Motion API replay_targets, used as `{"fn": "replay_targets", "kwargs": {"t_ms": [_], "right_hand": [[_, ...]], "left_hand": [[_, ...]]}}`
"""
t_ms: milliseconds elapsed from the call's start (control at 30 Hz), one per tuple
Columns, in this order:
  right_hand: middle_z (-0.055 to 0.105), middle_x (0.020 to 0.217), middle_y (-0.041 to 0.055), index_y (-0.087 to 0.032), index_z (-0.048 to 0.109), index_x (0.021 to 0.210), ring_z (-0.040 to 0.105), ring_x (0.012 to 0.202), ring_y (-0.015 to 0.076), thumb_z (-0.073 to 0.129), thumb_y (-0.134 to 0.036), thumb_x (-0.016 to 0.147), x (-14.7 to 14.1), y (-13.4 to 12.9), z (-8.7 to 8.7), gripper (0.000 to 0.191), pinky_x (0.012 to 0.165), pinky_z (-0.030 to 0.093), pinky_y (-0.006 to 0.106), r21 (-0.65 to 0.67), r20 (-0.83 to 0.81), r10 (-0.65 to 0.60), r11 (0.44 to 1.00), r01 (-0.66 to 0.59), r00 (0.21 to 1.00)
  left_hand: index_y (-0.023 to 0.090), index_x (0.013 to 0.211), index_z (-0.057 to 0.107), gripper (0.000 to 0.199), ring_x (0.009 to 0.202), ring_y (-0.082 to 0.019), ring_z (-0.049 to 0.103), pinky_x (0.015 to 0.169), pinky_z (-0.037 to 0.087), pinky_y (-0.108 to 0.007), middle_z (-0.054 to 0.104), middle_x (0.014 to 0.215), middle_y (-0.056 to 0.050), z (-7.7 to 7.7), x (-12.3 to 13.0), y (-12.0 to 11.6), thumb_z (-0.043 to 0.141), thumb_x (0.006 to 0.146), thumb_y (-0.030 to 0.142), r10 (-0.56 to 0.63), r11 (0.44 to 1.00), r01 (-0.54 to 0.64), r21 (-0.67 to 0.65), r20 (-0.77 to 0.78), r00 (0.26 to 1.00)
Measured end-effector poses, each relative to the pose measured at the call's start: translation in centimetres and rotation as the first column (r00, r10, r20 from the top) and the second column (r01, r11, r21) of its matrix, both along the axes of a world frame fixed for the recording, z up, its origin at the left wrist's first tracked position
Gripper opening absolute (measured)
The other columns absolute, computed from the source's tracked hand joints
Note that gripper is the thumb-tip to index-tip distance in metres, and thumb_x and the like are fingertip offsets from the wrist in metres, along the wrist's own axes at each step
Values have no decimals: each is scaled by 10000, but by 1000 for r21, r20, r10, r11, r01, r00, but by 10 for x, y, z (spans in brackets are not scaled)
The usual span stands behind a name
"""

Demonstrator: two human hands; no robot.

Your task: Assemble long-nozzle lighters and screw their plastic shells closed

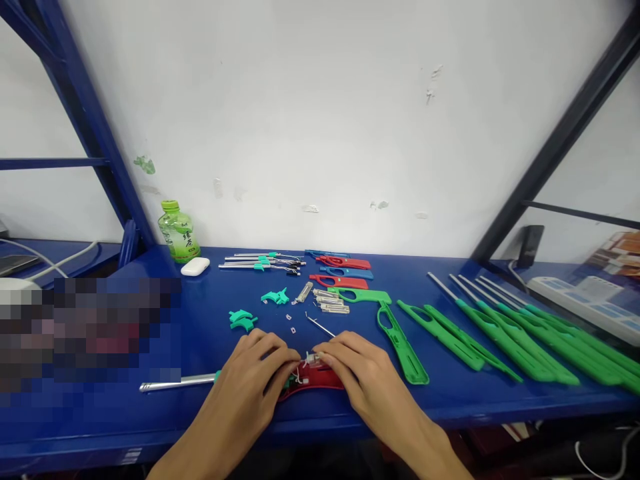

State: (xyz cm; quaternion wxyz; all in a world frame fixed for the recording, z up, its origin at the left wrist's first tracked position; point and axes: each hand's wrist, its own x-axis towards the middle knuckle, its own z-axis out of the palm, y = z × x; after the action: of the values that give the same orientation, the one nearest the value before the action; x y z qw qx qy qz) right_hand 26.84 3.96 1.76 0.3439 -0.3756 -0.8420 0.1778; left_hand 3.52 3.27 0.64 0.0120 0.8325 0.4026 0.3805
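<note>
My left hand (257,373) bends half closed over the left end of the red plastic handle half-shell (325,377), keeping hold of it; my right hand (363,370) curls likewise over its right end, fingertips by a small clear plastic piece (313,359), though I cannot tell whether they pinch it; the red shell lies open side up at the desk's near edge, a thin white wire (299,373) looping inside it; I judge it best to keep the shell level, press gently with the fingertips, and tuck that wire clear of the rim; a silvery metal tube (180,383) points out leftward from the shell; beyond the shell lie curved teal plastic pieces (243,320), a thin metal rod (320,326) and a heap of clear plastic bodies (330,303); right of the shell rests a green plastic half-shell (404,347).
</note>
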Motion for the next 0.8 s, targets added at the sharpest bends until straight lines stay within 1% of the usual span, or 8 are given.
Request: {"fn": "replay_targets", "kwargs": {"t_ms": [167, 333, 500, 700, 800], "right_hand": [[749, 1104, 22, -254, 765, 1243, 715, 1007, 187, 503, -184, 1120, -1, 1, 0, 298, 939, 551, 323, 4, -16, 7, 1000, -7, 1000], [754, 1115, 41, -225, 769, 1251, 729, 1014, 189, 514, -187, 1116, 0, 1, -2, 292, 949, 567, 317, 46, -27, 4, 999, -2, 1000], [765, 1118, 55, -227, 779, 1248, 748, 1002, 198, 512, -224, 1120, 0, 1, -2, 296, 938, 592, 323, 60, -20, -5, 998, 7, 1000], [779, 1096, 68, -228, 785, 1241, 759, 969, 206, 474, -330, 1138, 0, 1, 1, 343, 890, 614, 323, 72, -5, 15, 997, -15, 1000], [777, 1088, 74, -209, 776, 1263, 762, 950, 200, 456, -317, 1142, 1, 1, 3, 358, 872, 614, 315, 85, -10, 41, 996, -40, 999]], "left_hand": [[254, 1005, 712, 214, 832, -181, 607, 812, 483, -337, 719, 919, 22, 3, 1, 0, 523, 1089, 202, 0, 1000, 0, 3, -4, 1000], [240, 985, 708, 255, 824, -183, 608, 786, 490, -335, 720, 914, 6, 5, 3, -2, 483, 1097, 195, 8, 1000, -8, 1, -13, 1000], [236, 987, 701, 276, 832, -186, 604, 864, 499, -361, 714, 923, -5, 3, 4, -2, 456, 1106, 192, 13, 1000, -13, -5, -34, 999], [229, 1005, 678, 264, 834, -194, 590, 820, 493, -342, 705, 927, -2, 2, 3, -2, 447, 1097, 140, 5, 999, -1, 52, -72, 997], [227, 1008, 673, 258, 838, -204, 578, 809, 487, -339, 698, 919, -5, 2, 2, -2, 452, 1090, 123, 14, 996, -5, 93, -96, 995]]}}
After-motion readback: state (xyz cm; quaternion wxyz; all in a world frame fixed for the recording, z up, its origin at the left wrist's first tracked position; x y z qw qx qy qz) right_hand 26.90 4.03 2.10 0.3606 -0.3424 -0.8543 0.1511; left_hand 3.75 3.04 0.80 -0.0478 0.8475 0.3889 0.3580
